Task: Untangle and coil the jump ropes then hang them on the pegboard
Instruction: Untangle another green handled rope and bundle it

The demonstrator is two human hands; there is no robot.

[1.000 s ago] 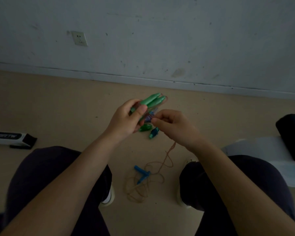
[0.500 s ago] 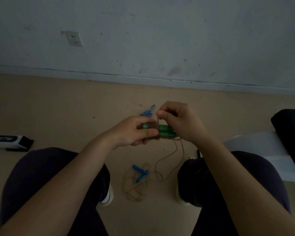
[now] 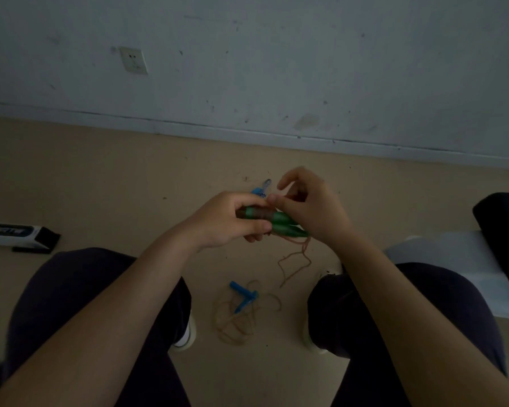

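Since a second ago we have lowered the green handles [image 3: 279,223] from pointing up to lying sideways in our left hand [image 3: 232,221]; our right hand [image 3: 309,207] now sits over their right end, winding tan rope [image 3: 296,259] around them

Green jump-rope handles [image 3: 279,223] lie side by side, tan cord [image 3: 296,264] wound round them, trailing floorward

Tan floor [image 3: 100,177], kinda scuffed. A loose tan rope tangle [image 3: 241,318] with blue handles [image 3: 243,295] lies on it between the feet, and a black-and-white box [image 3: 18,235] sits off left. White sheet [image 3: 459,259] lies at right.
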